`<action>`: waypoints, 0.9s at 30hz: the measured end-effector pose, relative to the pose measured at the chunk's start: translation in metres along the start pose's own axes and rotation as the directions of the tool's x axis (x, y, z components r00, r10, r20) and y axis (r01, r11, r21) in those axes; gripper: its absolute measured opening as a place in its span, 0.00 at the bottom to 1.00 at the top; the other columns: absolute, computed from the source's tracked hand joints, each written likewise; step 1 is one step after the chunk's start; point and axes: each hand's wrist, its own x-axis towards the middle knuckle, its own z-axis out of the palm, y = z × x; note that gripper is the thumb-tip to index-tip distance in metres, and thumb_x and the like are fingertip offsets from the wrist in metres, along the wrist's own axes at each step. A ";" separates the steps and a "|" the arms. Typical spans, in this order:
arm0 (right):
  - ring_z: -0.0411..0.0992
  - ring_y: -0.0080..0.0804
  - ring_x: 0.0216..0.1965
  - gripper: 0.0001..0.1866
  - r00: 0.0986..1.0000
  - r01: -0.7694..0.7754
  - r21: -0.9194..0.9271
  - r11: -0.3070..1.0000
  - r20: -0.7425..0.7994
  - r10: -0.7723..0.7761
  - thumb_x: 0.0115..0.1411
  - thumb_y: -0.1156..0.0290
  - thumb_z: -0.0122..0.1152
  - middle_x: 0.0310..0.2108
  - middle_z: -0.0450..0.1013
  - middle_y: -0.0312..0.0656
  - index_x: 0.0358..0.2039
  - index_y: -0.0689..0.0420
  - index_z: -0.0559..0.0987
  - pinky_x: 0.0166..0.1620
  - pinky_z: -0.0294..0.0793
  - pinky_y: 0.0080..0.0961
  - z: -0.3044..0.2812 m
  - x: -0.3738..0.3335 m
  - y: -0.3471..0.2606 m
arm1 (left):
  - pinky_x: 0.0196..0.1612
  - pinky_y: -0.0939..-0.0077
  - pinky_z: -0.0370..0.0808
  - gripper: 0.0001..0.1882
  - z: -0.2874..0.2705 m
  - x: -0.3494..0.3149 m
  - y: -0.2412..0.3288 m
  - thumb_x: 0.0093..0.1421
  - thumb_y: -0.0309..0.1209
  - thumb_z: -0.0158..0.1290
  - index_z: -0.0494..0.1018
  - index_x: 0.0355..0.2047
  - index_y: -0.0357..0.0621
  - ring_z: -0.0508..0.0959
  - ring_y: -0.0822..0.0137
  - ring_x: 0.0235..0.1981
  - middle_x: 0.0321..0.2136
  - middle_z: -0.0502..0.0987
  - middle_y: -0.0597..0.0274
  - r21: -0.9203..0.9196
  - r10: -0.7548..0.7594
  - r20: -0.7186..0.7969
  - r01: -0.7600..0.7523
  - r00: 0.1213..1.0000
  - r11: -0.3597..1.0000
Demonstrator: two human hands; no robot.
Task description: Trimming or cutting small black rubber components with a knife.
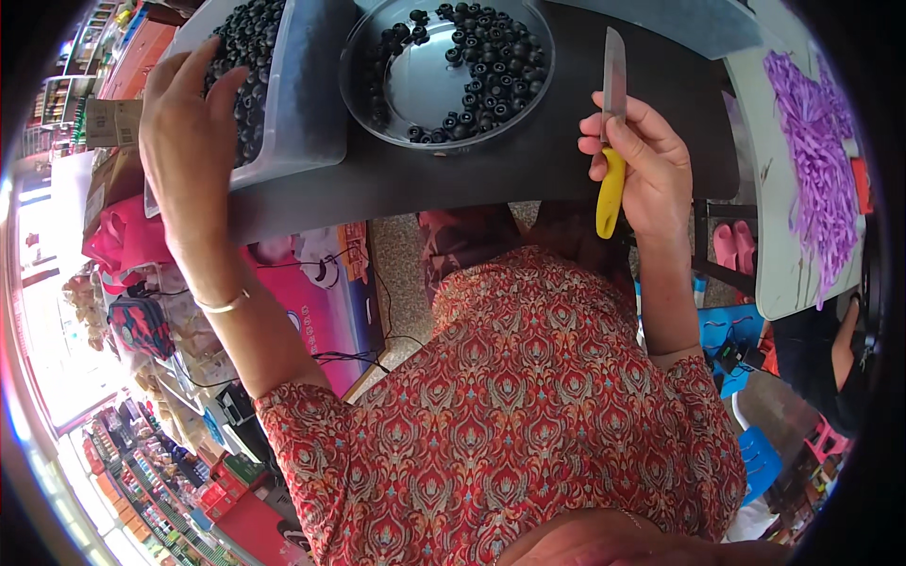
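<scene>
Tabletop (396,179), dark, curved near edge.

Item: tub (307,108), translucent, at the left end; well stocked with small dark round pieces (253,57). 
Item: round clear dish (411,80), right of the tub, toward the far edge; part-filled with dark ring-topped pieces (491,85), its middle bare. 
Item: knife (612,189), yellow handle, blade toward the far edge; held above the tabletop's right part.

Hands: left (189,132), over the tub's contents, fingers parted, nothing seen between; contact cannot be told. Right (651,160), fingers closed around the knife where blade meets handle.

Progress, by judgement: a portion done, in the dish; a large stock left, in the tub.
</scene>
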 end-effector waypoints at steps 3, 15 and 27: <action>0.75 0.27 0.32 0.15 1.000 -0.008 -0.016 1.000 -0.011 0.007 0.61 0.75 0.52 0.35 0.76 0.44 0.49 0.65 0.72 0.28 0.72 0.18 -0.002 0.000 0.000 | 0.33 0.67 0.73 0.11 0.007 0.003 0.040 0.51 0.25 0.56 0.76 0.37 0.44 0.77 0.55 0.33 0.35 0.76 0.57 -0.244 0.045 -0.082 -0.064 0.996 0.968; 0.75 0.26 0.32 0.14 0.999 -0.033 -0.060 0.998 -0.016 0.032 0.61 0.74 0.53 0.34 0.76 0.44 0.47 0.64 0.73 0.29 0.72 0.17 -0.004 -0.004 0.001 | 0.34 0.66 0.76 0.05 0.105 0.020 0.108 0.51 0.28 0.53 0.77 0.27 0.41 0.78 0.55 0.33 0.30 0.76 0.53 -0.245 0.200 0.454 -0.094 0.868 0.965; 0.75 0.26 0.32 0.13 0.999 -0.030 -0.021 0.999 -0.014 0.029 0.61 0.74 0.53 0.34 0.76 0.43 0.46 0.63 0.74 0.29 0.72 0.17 -0.010 -0.005 -0.001 | 0.34 0.71 0.74 0.08 0.087 0.004 0.112 0.52 0.24 0.55 0.75 0.34 0.40 0.77 0.61 0.32 0.31 0.77 0.55 -0.582 0.133 0.335 0.093 0.933 0.808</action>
